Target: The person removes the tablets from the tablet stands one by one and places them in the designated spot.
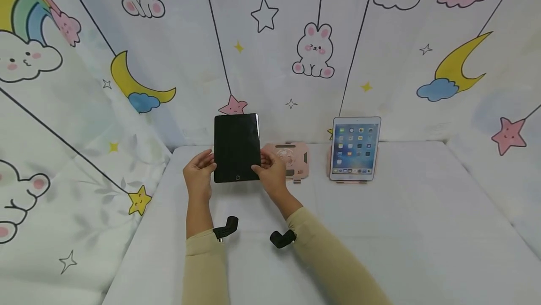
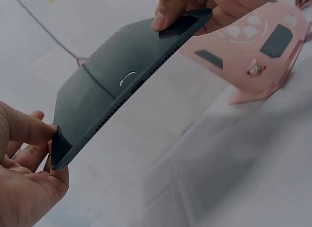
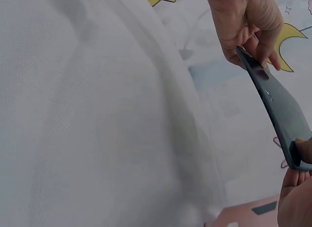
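Note:
A black tablet (image 1: 237, 147) with a dark screen and a round home button is held up off the table, its screen toward the head camera. My left hand (image 1: 200, 173) pinches its left edge near the lower corner, thumb in front and fingers behind. On the opposite edge my right hand (image 1: 272, 173) grips the tablet the same way. In the left wrist view the lower edge of the tablet (image 2: 112, 75) shows its port and speaker holes. Behind my right hand a pink case (image 1: 301, 160) with dark cutouts lies on the table, partly hidden by hand and tablet.
To the right stands a white tablet (image 1: 355, 147) with a lit screen of app icons, leaning on something pink behind it. A white cloth covers the table (image 1: 405, 230). Curtains (image 1: 270, 70) printed with moons, stars and rabbits hang at the back and sides.

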`<state>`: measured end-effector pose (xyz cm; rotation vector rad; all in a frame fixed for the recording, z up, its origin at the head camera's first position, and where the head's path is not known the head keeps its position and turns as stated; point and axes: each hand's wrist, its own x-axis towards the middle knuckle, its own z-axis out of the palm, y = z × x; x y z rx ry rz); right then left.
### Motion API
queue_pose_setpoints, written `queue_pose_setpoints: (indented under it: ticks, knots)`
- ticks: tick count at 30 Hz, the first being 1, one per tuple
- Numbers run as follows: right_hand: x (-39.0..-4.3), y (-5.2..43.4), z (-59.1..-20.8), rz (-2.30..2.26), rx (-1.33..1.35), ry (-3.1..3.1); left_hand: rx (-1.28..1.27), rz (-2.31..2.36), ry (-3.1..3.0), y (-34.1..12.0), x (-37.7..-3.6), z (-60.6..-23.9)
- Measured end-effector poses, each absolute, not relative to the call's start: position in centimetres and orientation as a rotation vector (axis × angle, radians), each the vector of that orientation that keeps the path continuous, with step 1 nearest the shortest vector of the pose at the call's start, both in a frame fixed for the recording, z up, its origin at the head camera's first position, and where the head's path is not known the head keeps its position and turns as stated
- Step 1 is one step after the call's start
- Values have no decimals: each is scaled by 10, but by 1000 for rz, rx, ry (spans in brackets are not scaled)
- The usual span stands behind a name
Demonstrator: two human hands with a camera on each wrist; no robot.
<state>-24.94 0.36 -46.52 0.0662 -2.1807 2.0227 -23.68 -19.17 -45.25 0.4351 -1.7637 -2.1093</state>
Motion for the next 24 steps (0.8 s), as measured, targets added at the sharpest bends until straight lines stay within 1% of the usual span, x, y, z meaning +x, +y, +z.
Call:
queue_pose_setpoints:
  ticks: [9,16,24]
  knots:
    - [-244,-14,-484,2075,-7,-2298,594,-2091,-1821,-208,-233,-474]
    - [-237,-14,-499,1948,-51,-2426,678,-2058,-1912,-211,-233,-491]
    - [-233,-15,-510,1795,-62,-2510,710,-2019,-2022,-210,-233,-507]
